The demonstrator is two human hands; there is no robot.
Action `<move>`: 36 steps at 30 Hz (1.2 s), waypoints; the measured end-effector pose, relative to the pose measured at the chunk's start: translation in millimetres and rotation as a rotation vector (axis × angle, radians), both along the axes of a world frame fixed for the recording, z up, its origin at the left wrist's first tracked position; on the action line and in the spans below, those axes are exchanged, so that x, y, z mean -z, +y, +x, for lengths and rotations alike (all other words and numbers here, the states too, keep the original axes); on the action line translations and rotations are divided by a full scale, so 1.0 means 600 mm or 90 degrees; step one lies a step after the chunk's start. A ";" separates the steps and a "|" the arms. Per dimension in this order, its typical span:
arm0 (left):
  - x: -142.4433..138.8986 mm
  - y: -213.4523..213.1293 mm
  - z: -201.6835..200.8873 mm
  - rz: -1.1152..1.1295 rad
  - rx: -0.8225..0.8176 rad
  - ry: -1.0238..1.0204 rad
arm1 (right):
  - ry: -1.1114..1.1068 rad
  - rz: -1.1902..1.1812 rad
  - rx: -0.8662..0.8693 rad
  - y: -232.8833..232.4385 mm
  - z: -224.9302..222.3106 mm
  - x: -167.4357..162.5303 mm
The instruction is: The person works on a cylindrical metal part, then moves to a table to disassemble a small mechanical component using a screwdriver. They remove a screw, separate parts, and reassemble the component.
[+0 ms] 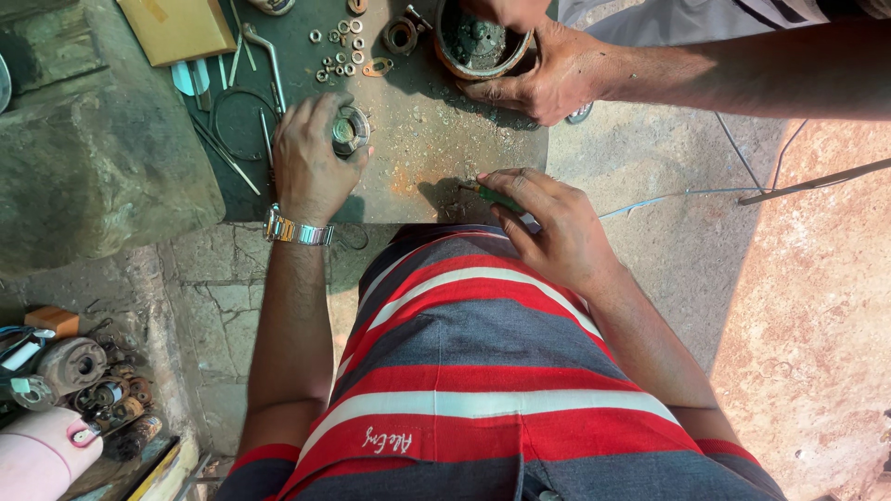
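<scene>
The small round metal part with a shiny ring face and a greenish centre (350,130) lies on the dark, dusty metal table (436,148), near the middle of its surface. The left hand (311,158) rests beside it, palm down, fingers curled over its left edge and touching it; whether the fingers clamp it cannot be told. A silver metal wristwatch (297,229) sits on that wrist.

The right hand (548,227) is closed around a slim green-handled tool (497,198), whose tip points left and meets the table near its front edge. The fingers wrap the handle and the wrist is bent inward. The two hands are apart.

At the far edge of the table stands a round, rusty metal housing shaped like a bowl (478,42); its interior holds grey, grimy mechanical parts. Another person's hand (548,79) grips its right rim, the forearm entering from the right.

Loose small steel nuts and washers (339,51) lie scattered on the table to the left of the housing, next to a flat oval gasket (377,67). A thin wire loop (243,121) lies left of the left hand. A tan cardboard box (176,28) sits at the far left corner.
</scene>
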State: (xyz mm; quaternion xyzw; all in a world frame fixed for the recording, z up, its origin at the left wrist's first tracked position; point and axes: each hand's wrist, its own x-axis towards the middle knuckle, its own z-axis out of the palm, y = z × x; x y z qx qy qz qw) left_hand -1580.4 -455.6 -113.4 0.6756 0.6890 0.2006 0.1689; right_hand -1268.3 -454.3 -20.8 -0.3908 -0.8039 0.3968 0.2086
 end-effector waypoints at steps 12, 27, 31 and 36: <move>0.004 0.007 -0.006 -0.042 0.013 0.074 | 0.000 -0.006 0.020 -0.008 -0.003 -0.001; 0.014 0.004 -0.003 -0.056 -0.001 0.077 | 0.004 -0.006 0.004 -0.003 0.002 -0.001; 0.013 0.003 -0.002 -0.036 -0.006 0.079 | 0.014 -0.010 -0.002 0.000 0.005 0.000; 0.011 0.002 0.001 -0.067 -0.021 0.049 | 0.014 -0.027 -0.001 0.002 0.010 -0.001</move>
